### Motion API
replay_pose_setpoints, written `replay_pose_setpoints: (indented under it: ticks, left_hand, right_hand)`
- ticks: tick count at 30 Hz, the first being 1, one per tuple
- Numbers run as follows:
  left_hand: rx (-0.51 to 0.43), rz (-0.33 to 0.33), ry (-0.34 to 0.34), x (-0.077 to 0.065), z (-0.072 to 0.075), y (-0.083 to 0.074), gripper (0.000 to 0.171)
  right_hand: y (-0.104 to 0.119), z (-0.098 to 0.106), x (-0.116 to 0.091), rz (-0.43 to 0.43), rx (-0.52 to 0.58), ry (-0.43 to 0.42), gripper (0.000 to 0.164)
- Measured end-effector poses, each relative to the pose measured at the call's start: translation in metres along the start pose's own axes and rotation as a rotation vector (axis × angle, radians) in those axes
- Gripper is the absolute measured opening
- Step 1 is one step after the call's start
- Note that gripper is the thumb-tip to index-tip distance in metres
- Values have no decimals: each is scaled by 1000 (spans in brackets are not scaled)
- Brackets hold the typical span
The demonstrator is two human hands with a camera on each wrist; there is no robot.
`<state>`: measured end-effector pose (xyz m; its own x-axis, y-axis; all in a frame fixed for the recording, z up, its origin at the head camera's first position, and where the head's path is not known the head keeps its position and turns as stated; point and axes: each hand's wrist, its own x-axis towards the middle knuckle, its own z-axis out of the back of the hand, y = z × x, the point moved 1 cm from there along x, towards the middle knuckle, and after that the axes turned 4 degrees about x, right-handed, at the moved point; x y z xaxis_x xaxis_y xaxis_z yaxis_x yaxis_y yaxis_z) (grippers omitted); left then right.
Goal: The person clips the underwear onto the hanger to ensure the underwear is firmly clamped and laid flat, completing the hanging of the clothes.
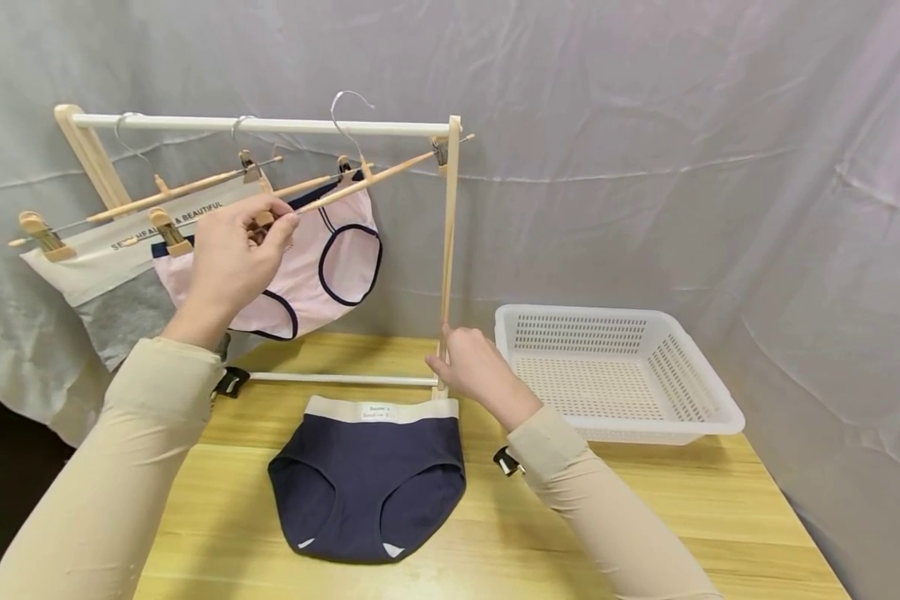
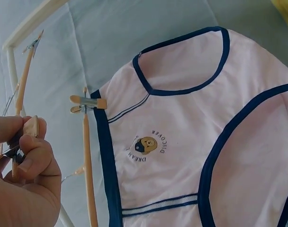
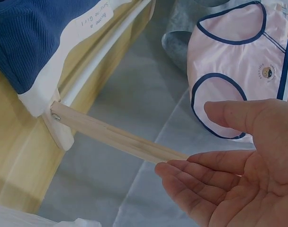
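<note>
My left hand [image 1: 234, 250] pinches a wooden clip [image 2: 30, 128] at the near end of a clip hanger [image 1: 393, 171]. That hanger slants up to the right, its wire hook at the white rail, and nothing hangs from it. Just behind the hand, pink briefs [image 1: 348, 262] with navy trim hang from another clip hanger. My right hand [image 1: 482, 367] has its fingers extended, fingertips right at the rack's right wooden post [image 3: 118, 137]. Navy briefs [image 1: 371, 467] with a white waistband lie flat on the table in front of the rack.
Grey briefs with a pale waistband [image 1: 120, 254] hang at the rack's left. The white rail [image 1: 270, 125] runs across the top. At the right, a white plastic basket [image 1: 690, 429] stands on the wooden table [image 1: 667, 517]. Grey cloth [image 1: 645, 167] hangs behind.
</note>
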<state>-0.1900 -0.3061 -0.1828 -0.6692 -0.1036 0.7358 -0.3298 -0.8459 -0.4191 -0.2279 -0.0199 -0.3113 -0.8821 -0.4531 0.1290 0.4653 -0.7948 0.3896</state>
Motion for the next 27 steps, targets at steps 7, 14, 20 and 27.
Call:
replay_pose_setpoints:
  ticks: [7, 14, 20, 27]
  left_hand:
    - [-25, 25, -35, -11, 11, 7, 17]
    - [-63, 107, -1, -27, 23, 21, 20]
    - [-115, 154, 46, -43, 28, 36, 20]
    - [-166, 162, 139, -66, 28, 54, 19]
  right_hand:
    - [-1, -2, -5, -6, 1, 15, 60]
    - [-1, -14, -14, 38, 41, 66, 46]
    - [-4, -30, -26, 57, 46, 157, 41]
    - [-12, -48, -37, 37, 17, 256, 38]
